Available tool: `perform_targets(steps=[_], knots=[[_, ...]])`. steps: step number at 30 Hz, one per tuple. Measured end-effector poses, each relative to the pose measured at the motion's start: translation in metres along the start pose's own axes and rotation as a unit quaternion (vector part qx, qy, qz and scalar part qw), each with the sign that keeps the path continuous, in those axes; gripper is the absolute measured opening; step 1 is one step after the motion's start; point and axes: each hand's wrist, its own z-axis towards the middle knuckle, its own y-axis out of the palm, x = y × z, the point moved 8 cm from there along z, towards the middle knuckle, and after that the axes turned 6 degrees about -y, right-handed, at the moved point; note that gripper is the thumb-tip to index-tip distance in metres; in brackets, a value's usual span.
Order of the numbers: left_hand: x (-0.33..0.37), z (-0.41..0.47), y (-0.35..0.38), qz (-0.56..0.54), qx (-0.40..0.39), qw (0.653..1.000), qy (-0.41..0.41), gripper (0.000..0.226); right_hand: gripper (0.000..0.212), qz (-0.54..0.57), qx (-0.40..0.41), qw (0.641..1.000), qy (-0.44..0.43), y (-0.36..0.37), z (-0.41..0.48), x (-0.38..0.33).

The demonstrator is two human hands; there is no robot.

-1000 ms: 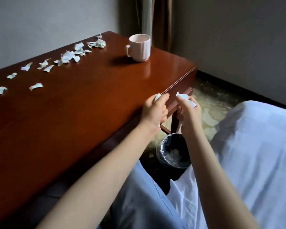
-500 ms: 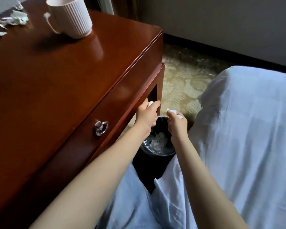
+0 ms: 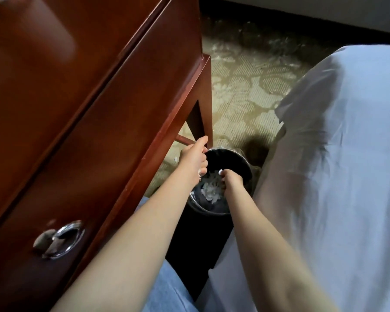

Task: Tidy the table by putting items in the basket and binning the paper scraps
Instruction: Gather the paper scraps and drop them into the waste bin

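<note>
Both hands are hanging over the bin. Right hand is pinching a paper scrap; left hand is curling, can't tell if it's holding anything. Dumped scraps are lying directly beneath. Releasing low, inside the rim, is probably safest, so nothing is drifting onto the carpet.

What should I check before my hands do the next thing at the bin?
1. Right hand above the bin opening: ok.
2. Left hand above the opening: ok, near the rim beside the table leg.
3. Right hand holds paper: ok, a white bit shows at its fingertips.
4. Left hand holds paper: cannot tell.
5. Room in the bin: ok, scraps lie low inside.
6. Scraps left on the tabletop: cannot tell, out of view.
</note>
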Motion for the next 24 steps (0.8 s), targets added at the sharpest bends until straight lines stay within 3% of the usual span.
perform_targets(steps=[5,8,10,18,21,24], knots=[[-0.018,0.028,-0.001,0.019,0.028,0.999,-0.036,0.03,0.023,0.063,0.028,0.997,0.036,-0.003,0.015,0.011],[-0.029,0.04,0.004,0.015,0.026,0.998,-0.06,0.028,0.008,0.113,0.011,0.992,0.049,0.006,0.018,0.016],[-0.035,0.046,0.008,0.009,0.023,0.997,-0.068,0.029,0.023,0.139,0.0,0.989,0.047,0.013,0.023,0.02],[-0.052,0.062,0.015,-0.003,0.043,0.996,-0.078,0.032,0.043,0.248,-0.027,0.968,0.033,0.015,0.028,0.019],[-0.062,0.066,0.016,0.018,0.039,0.994,-0.101,0.048,0.058,0.238,-0.031,0.97,0.039,0.016,0.03,0.022],[-0.062,0.063,0.016,0.042,0.044,0.993,-0.106,0.049,0.065,0.249,-0.022,0.967,0.051,0.016,0.034,0.026]])
